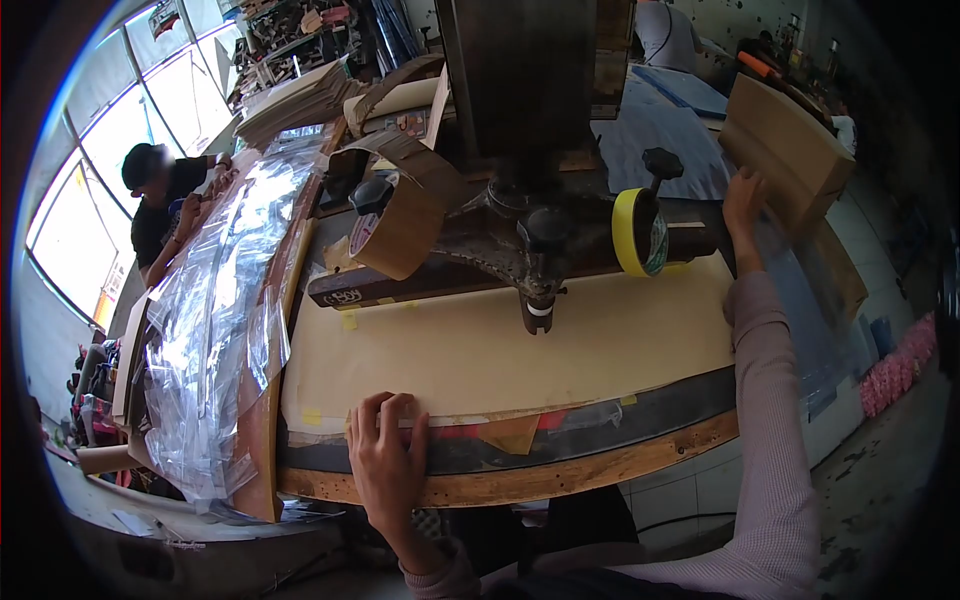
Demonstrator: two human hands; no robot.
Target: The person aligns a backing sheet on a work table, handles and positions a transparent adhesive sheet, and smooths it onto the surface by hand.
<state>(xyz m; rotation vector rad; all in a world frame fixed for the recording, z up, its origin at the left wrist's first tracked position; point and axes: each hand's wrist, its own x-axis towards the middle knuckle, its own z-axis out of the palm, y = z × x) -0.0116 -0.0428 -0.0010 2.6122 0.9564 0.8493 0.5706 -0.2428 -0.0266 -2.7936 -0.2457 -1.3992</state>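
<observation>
My left hand (385,445) rests on the front edge of a large tan sheet (470,370), its fingers laid out over the border. The sheet covers a dark work board with a wooden front edge (530,475). Above it stands a dark press head (540,235) with a metal bar marked with letters. My right hand (745,205) reaches out to the far right, fingers loosely apart, close to a brown cardboard box (785,150) and bluish plastic sheets (665,140). No object shows in either hand.
A brown tape roll (405,225) and a yellow tape roll (627,232) hang on the machine's knobs. Clear plastic sheets (215,310) cover the left table, where another person (165,200) works. Stacked cardboard (290,105) lies behind. Pink wrapped material (895,370) is at the right.
</observation>
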